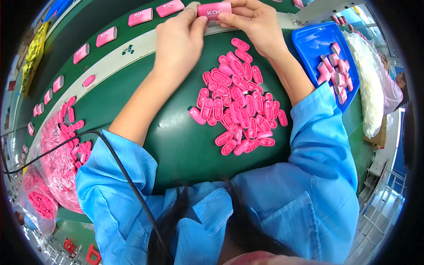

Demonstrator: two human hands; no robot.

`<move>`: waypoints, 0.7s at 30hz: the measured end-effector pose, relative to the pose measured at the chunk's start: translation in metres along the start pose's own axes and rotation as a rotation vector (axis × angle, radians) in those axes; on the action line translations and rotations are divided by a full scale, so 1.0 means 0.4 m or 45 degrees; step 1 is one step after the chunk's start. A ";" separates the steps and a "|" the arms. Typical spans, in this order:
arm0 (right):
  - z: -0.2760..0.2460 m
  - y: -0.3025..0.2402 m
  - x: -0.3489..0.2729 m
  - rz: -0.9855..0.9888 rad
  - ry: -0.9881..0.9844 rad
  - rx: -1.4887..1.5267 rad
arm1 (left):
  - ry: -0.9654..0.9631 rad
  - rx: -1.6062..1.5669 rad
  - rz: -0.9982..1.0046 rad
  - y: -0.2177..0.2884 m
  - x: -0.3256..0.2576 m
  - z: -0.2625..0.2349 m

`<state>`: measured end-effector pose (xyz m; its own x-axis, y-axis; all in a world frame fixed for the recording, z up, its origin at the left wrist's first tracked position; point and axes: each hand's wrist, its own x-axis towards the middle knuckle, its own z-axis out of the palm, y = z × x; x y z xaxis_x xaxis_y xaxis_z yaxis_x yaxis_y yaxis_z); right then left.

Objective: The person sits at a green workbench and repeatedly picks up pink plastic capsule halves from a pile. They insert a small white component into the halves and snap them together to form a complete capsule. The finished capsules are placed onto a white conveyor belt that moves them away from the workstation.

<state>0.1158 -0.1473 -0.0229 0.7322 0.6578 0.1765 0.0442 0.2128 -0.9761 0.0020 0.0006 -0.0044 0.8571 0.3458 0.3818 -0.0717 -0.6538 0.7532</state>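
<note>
Pink case [214, 10] btwn L hand [180, 43] & R hand [258, 25], each closed on one end, near white rail [110, 62]; pink shells [238, 96] heaped on green surface [174, 139], blue tray [309, 46] to R.

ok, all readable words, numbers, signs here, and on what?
Not copying printed wording; where it stands:
Pink case between left fingers and right fingers: large white letters, small line blurred.
Pink cases beyond white rail: white letters, farthest too small.
Cases in blue tray: too small.
Rail's green marks: unreadable.
</note>
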 end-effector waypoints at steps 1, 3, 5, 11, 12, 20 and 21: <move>0.016 -0.006 -0.002 -0.062 0.025 -0.009 | 0.025 0.116 0.054 0.008 -0.010 0.002; 0.032 -0.007 -0.001 -0.137 0.076 -0.027 | 0.064 0.242 0.144 0.009 -0.014 0.005; 0.037 0.001 -0.001 -0.166 0.125 -0.044 | 0.096 0.263 0.217 -0.009 -0.010 0.017; -0.010 0.025 0.161 0.039 0.078 -0.288 | 0.206 0.261 0.554 -0.040 0.043 0.025; -0.015 0.027 0.188 0.043 0.041 -0.343 | 0.127 0.210 0.563 -0.018 0.046 0.011; -0.135 0.035 0.272 -0.312 0.135 -1.951 | -0.495 0.214 0.605 -0.038 0.034 0.042; -0.180 0.057 0.276 -0.535 0.011 -1.892 | -0.463 0.195 0.634 -0.041 0.035 0.052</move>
<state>0.2468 -0.1218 -0.0347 0.4977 0.7316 0.4658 0.8513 -0.5148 -0.1011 0.0259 0.0024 -0.0226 0.8604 -0.2576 0.4396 -0.4554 -0.7757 0.4368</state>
